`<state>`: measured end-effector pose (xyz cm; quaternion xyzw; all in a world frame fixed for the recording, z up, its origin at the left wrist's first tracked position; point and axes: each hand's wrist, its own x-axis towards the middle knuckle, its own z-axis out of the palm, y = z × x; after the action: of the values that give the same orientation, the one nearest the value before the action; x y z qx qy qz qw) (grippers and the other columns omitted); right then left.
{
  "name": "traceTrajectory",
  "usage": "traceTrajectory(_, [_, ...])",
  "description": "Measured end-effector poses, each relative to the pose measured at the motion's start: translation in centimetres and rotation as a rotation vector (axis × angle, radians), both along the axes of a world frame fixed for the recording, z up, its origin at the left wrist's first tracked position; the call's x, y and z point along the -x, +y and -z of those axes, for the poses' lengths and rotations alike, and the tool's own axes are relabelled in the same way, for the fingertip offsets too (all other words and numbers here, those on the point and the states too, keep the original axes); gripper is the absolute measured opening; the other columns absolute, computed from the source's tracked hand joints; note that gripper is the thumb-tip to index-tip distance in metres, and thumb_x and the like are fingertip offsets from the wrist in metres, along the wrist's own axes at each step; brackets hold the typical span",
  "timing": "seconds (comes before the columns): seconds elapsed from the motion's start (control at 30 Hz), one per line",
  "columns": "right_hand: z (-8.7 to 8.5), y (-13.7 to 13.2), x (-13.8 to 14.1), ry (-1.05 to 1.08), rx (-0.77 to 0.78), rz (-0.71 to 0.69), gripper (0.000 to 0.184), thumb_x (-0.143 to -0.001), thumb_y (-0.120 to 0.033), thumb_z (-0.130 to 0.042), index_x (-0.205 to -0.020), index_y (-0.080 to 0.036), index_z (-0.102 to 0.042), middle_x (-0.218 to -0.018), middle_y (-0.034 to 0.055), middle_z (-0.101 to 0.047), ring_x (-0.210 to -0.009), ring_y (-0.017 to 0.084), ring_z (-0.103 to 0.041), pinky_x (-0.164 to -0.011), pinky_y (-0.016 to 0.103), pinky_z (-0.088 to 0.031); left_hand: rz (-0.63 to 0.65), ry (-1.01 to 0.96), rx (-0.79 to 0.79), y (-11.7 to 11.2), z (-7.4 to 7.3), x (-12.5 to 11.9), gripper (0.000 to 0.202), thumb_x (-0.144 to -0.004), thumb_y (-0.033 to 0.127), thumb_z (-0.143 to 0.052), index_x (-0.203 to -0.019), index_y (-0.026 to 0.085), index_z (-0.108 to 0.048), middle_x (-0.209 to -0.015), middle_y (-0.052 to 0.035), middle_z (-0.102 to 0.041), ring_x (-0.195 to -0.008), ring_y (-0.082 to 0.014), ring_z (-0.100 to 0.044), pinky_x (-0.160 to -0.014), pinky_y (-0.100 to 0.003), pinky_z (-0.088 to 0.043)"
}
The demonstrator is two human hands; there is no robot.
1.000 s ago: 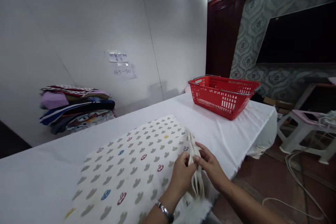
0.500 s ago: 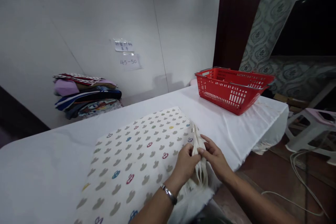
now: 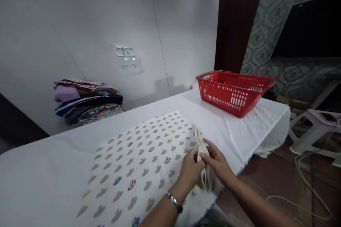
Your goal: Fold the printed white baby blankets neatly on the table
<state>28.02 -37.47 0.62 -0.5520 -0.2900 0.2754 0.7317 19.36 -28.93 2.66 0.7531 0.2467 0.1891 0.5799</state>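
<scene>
A white cloth item [image 3: 144,161] printed with grey and coloured rabbit-head shapes lies flat on the white-covered table, like a cushion cover. Along its right side runs a loose edge that looks like a zipper band. My left hand [image 3: 192,168] pinches this edge from the left, a metal bracelet on its wrist. From the other side my right hand [image 3: 218,163] grips the same edge, its thumb close to the left fingers. What lies between the fingertips is partly hidden.
A red plastic basket [image 3: 231,94] with metal handles stands at the back right of the table [image 3: 39,170]. Folded clothes [image 3: 87,101] are stacked at the back left. Paper signs [image 3: 129,65] hang on the wall. A white stool [image 3: 306,131] and a cable are on the floor at right.
The view has shifted slightly. Both hands stay on the right edge of the cloth, with only small finger movement; the edge's folds sit a little closer together.
</scene>
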Motion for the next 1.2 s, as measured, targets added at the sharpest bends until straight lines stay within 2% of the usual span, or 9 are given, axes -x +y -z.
traceTrajectory(0.23, [-0.1,-0.8,-1.0,0.056,0.035,0.064,0.066,-0.070,-0.044,-0.071,-0.128,-0.023,-0.046,-0.094,0.0039,-0.064,-0.089,0.021,-0.059,-0.078,0.033,-0.047,-0.043,-0.035,0.145,1.3,-1.2,0.9,0.015,-0.069,0.020,-0.056,-0.083,0.017,-0.057,-0.078,-0.0005,-0.061,-0.071,-0.0145,-0.053,-0.065,-0.024,-0.040])
traceTrajectory(0.43, [-0.2,-1.3,-2.4,0.070,0.051,0.075,0.067,-0.070,-0.045,-0.070,-0.130,-0.025,-0.047,-0.103,0.0056,-0.065,-0.092,0.023,-0.060,-0.077,0.035,-0.049,-0.208,-0.138,0.078,5.5,-3.0,2.7,0.020,-0.074,0.029,-0.057,-0.089,0.017,-0.059,-0.091,-0.0045,-0.064,-0.082,-0.0173,-0.057,-0.074,-0.027,-0.043])
traceTrajectory(0.53, [-0.2,-2.4,-4.5,0.012,0.101,0.155,0.061,-0.066,-0.046,-0.071,-0.120,-0.021,-0.058,-0.100,0.0062,-0.067,-0.085,0.023,-0.061,-0.070,0.033,-0.051,-0.371,-0.194,-0.070,9.2,-6.4,4.1,0.023,-0.075,0.035,-0.056,-0.091,0.017,-0.060,-0.091,-0.0038,-0.065,-0.083,-0.0170,-0.057,-0.076,-0.027,-0.042])
traceTrajectory(0.63, [0.8,-4.4,-7.7,-0.120,0.287,0.224,0.051,-0.065,-0.049,-0.068,-0.105,-0.018,-0.067,-0.088,0.0054,-0.069,-0.071,0.020,-0.060,-0.058,0.029,-0.049,-0.493,-0.194,-0.338,13.5,-11.3,5.9,0.019,-0.076,0.031,-0.053,-0.085,0.017,-0.060,-0.080,-0.0004,-0.063,-0.075,-0.0156,-0.055,-0.072,-0.026,-0.041])
traceTrajectory(0.7, [1.8,-5.6,-9.8,-0.322,0.469,0.126,0.044,-0.065,-0.050,-0.064,-0.095,-0.019,-0.072,-0.079,0.0046,-0.069,-0.059,0.018,-0.057,-0.051,0.029,-0.047,-0.639,-0.233,-0.531,15.9,-14.5,7.2,0.018,-0.077,0.027,-0.050,-0.087,0.017,-0.060,-0.078,0.0006,-0.062,-0.073,-0.0142,-0.053,-0.071,-0.025,-0.040])
traceTrajectory(0.83, [2.2,-5.6,-11.6,-0.802,0.610,0.051,0.031,-0.068,-0.044,-0.059,-0.087,-0.025,-0.073,-0.084,0.0058,-0.066,-0.071,0.022,-0.060,-0.064,0.033,-0.049,-0.685,-0.265,-0.747,17.2,-18.3,8.4,0.017,-0.080,0.027,-0.048,-0.086,0.016,-0.060,-0.079,0.0005,-0.062,-0.073,-0.0133,-0.053,-0.070,-0.023,-0.039])
traceTrajectory(0.93, [0.5,-3.1,-9.7,-0.872,0.486,0.095,0.032,-0.075,-0.044,-0.056,-0.096,-0.024,-0.069,-0.103,0.0081,-0.063,-0.084,0.023,-0.060,-0.067,0.033,-0.050,-0.532,-0.183,-0.731,14.8,-17.3,8.0,0.021,-0.081,0.034,-0.050,-0.084,0.017,-0.062,-0.077,-0.0004,-0.062,-0.073,-0.0152,-0.054,-0.068,-0.025,-0.039])
traceTrajectory(1.1, [-2.7,2.6,-3.7,-0.685,0.273,-0.194,0.042,-0.081,-0.044,-0.055,-0.119,-0.027,-0.058,-0.106,0.0067,-0.063,-0.079,0.019,-0.060,-0.060,0.030,-0.052,-0.148,-0.063,-0.656,8.3,-10.4,7.7,0.018,-0.084,0.034,-0.049,-0.080,0.022,-0.063,-0.075,-0.0020,-0.063,-0.068,-0.0169,-0.054,-0.064,-0.027,-0.038])
traceTrajectory(1.2, [-2.7,4.4,-2.2,-0.748,0.262,-0.332,0.040,-0.081,-0.042,-0.056,-0.119,-0.030,-0.059,-0.106,0.0056,-0.065,-0.085,0.022,-0.061,-0.068,0.033,-0.053,-0.128,0.065,-0.611,7.8,-8.3,9.8,0.022,-0.086,0.036,-0.045,-0.073,0.023,-0.059,-0.067,0.0002,-0.059,-0.058,-0.0154,-0.050,-0.056,-0.026,-0.035])
